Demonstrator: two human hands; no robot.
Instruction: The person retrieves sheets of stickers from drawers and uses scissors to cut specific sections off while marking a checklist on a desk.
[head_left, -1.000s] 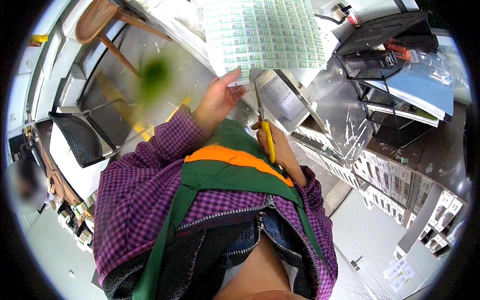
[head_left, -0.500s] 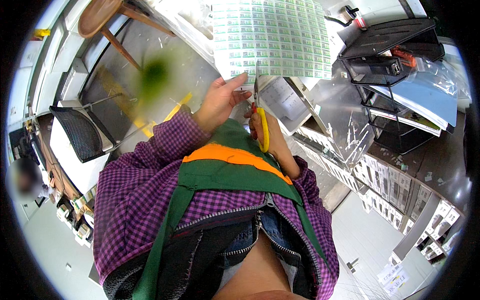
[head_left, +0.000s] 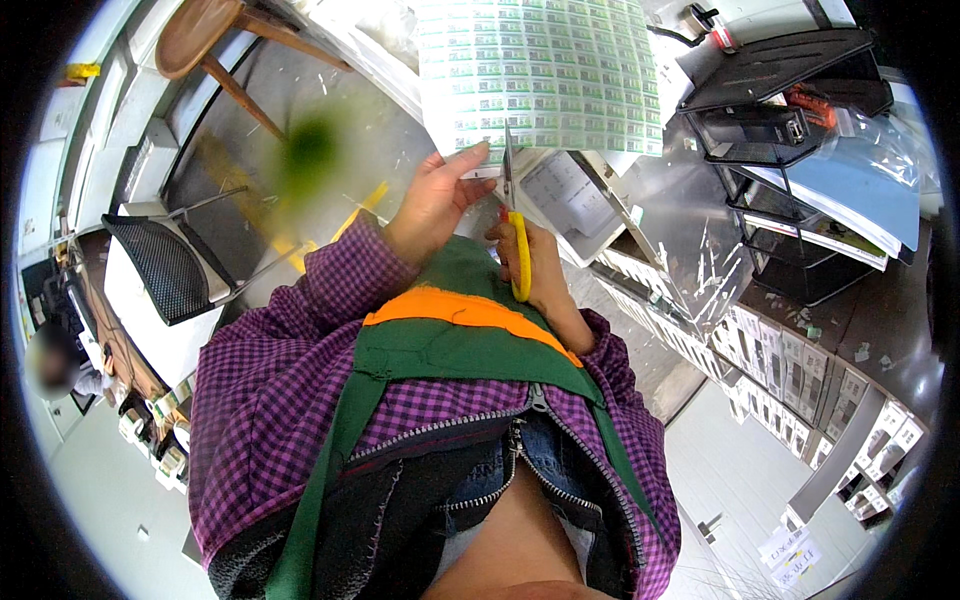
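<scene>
A large sheet of small green-and-white printed labels [head_left: 545, 75] spreads out at the top of the view. My left hand [head_left: 440, 200] pinches its near edge between thumb and fingers, left of the middle. Wrapped round the yellow-and-red handles of a pair of scissors [head_left: 519, 255] is my right hand [head_left: 540, 265]. The scissor blades point away from me and reach over the near edge of the sheet, just right of my left thumb. Whether they have cut into it I cannot make out.
On the right, a black mesh tray rack [head_left: 790, 160] holds papers and a blue folder [head_left: 875, 190]. Paper scraps lie on the dark tabletop [head_left: 850, 320] beside it. A wooden stool [head_left: 197, 38] stands far left, with a black mesh chair back [head_left: 155, 265] nearer. Shelves of small boxes [head_left: 780, 370] line the lower right.
The scissors and my right hand have shifted slightly left, and the blades look more closed together. The sheet has moved a little to the left. My left hand keeps its hold.
</scene>
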